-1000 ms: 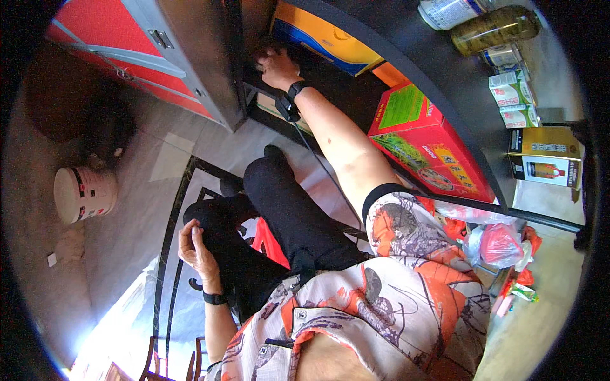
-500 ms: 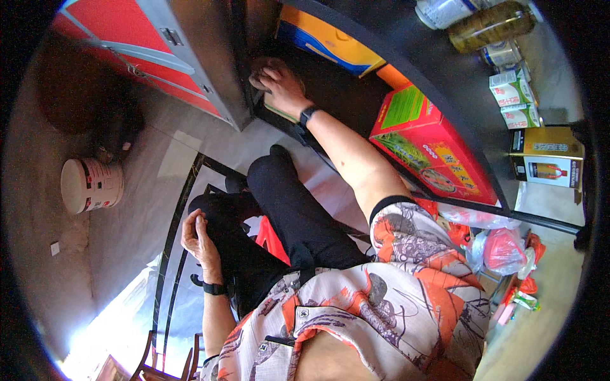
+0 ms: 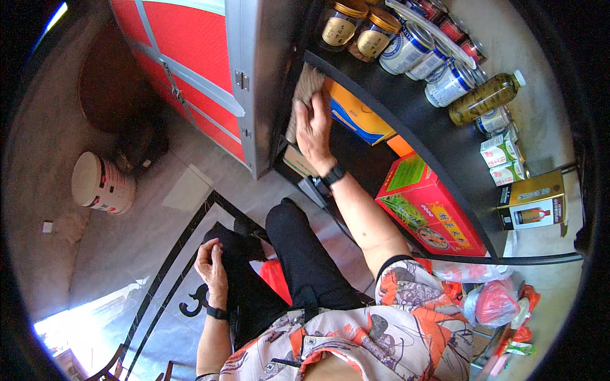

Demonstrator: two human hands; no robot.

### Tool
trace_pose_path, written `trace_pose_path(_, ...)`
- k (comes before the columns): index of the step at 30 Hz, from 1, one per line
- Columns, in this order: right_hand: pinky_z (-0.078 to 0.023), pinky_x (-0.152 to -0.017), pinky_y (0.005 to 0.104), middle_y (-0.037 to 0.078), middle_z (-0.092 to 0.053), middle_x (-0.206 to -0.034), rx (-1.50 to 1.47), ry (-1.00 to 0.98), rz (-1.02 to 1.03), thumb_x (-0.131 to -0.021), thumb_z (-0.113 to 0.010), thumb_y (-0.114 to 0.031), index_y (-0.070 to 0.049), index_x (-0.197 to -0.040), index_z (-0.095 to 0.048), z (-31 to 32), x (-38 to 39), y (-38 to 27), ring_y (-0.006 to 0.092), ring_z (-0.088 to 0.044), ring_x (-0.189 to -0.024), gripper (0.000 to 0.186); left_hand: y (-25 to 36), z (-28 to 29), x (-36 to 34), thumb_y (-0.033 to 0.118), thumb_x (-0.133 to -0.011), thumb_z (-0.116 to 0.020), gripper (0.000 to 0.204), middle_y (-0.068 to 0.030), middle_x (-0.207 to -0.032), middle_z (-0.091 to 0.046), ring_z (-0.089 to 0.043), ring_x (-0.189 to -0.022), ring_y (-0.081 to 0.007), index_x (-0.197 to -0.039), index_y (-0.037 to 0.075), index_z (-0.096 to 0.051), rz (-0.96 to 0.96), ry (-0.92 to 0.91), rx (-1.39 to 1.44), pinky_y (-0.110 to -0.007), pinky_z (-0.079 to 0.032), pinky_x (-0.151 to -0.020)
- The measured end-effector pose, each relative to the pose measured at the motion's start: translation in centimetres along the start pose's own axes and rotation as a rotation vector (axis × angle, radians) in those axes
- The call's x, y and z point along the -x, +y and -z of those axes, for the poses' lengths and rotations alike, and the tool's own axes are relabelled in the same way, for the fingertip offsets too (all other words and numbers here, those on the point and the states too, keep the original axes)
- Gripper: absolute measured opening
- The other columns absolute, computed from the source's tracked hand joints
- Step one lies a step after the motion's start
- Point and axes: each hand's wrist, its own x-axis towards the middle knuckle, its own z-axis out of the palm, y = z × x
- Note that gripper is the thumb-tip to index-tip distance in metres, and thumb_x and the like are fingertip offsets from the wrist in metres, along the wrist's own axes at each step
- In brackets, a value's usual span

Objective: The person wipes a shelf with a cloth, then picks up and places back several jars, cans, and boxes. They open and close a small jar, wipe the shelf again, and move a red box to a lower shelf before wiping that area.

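Observation:
My right hand reaches up to the side of the black shelf unit and is closed on a greyish-brown cloth. The cloth is bunched against the upright at the left end of the shelf opening, beside a yellow and blue box. Part of it hides behind my fingers. Over my left knee hangs my left hand, its fingers loosely bent and apart, with nothing in them. Both wrists wear dark bands.
A red box stands in the lower compartment. Jars, cans, a bottle and small cartons line the shelf top. A red-panelled cabinet rises at left. A white bucket sits on the floor; bags lie at right.
My right hand has moved with the cloth from the bottom of the compartment up along the upright. The view has shifted, showing more of the shelf top. My left hand still hangs over the knee.

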Motion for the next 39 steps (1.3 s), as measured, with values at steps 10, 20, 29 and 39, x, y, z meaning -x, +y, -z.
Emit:
trace_pose_path(10, -0.039, -0.105, 0.0429, 0.022, -0.053, -0.128, -0.275, 0.347, -0.117, -0.089, -0.074, -0.014, 0.005, -0.134, -0.043, -5.5, -4.5, 0.4, 0.0358, -0.050, -0.119, 0.057, 0.1, 0.7, -0.2, 0.008, -0.098, -0.062, 0.012, -0.0017, -0.089, -0.066, -0.061, -0.082, -0.0084, -0.103, 0.001, -0.071, -0.001, 0.020, 0.038, -0.023, -0.048, -0.073)
trace_pose_path(20, -0.041, -0.095, 0.0530, 0.035, -0.055, -0.115, 0.214, -0.049, -0.167, -0.089, -0.069, -0.030, 0.014, -0.126, -0.044, -6.0, 1.1, 7.2, 0.0512, -0.052, -0.107, 0.063, 0.2, 1.1, -0.4, 0.008, -0.098, -0.062, 0.013, -0.0026, -0.092, -0.066, -0.062, -0.085, -0.0093, -0.105, 0.001, -0.071, 0.026, 0.014, -0.041, -0.024, -0.050, -0.075)
trace_pose_path(29, -0.042, -0.089, 0.0536, 0.020, -0.056, -0.116, 0.629, -0.427, -0.173, -0.082, -0.071, -0.022, 0.002, -0.121, -0.051, -7.1, 9.3, 11.0, 0.0418, -0.053, -0.109, 0.049, 0.3, 0.5, -0.6, 0.011, -0.099, -0.062, 0.015, -0.0025, -0.090, -0.068, -0.061, -0.081, -0.0090, -0.105, 0.002, -0.071, 0.052, 0.013, -0.050, -0.023, -0.048, -0.074)
trace_pose_path(39, -0.043, -0.091, 0.0467, 0.013, -0.058, -0.109, 0.489, -0.700, 0.181, -0.085, -0.058, -0.012, -0.006, -0.106, -0.061, -1.7, 16.9, 8.2, 0.0318, -0.054, -0.107, 0.022, 0.0, 0.8, -0.5, 0.013, -0.099, -0.062, 0.019, -0.0035, -0.094, -0.069, -0.060, -0.084, -0.0104, -0.110, 0.001, -0.071, -0.003, 0.011, -0.109, -0.025, -0.049, -0.079)
